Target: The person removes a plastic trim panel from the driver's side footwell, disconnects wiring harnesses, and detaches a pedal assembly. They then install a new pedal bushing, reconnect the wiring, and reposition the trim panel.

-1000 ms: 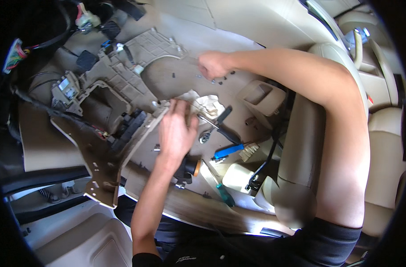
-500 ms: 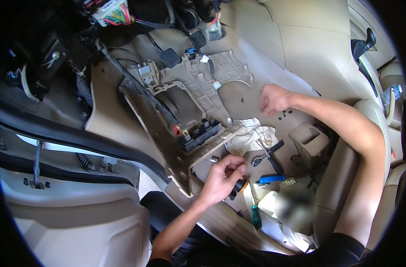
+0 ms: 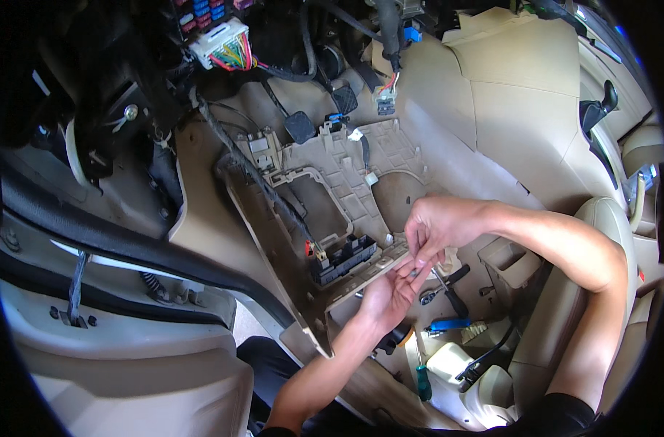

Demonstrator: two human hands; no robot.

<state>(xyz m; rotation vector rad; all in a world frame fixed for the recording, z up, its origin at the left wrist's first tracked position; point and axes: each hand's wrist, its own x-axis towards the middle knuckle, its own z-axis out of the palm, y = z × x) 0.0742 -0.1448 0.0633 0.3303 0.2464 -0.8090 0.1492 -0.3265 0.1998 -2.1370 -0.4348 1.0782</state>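
Observation:
My left hand [image 3: 391, 297] is turned palm up beside the near edge of a beige trim panel [image 3: 339, 291]. On its fingers rests a small dark grey piece [image 3: 413, 274], too small to name. My right hand [image 3: 441, 227] is over the left fingers, its thumb and fingertips pinched together. What lies in that pinch, if anything, is hidden. A black switch module [image 3: 344, 261] with wires sits on the panel beside the left hand. A pale cloth [image 3: 450, 259] is mostly covered by my hands.
Nearby lie a ratchet [image 3: 428, 296], a black-handled tool [image 3: 456, 304], a blue-handled tool [image 3: 448, 325] and a green-handled screwdriver [image 3: 423, 382]. A beige bin-shaped part [image 3: 510, 262] stands at the right by the seat. Pedals [image 3: 300, 127] and a wired connector [image 3: 226, 45] are farther off.
My right hand has come from the floor down and left to meet the left hand. The left hand has risen to the right and turned palm up. The whole view has shifted slightly.

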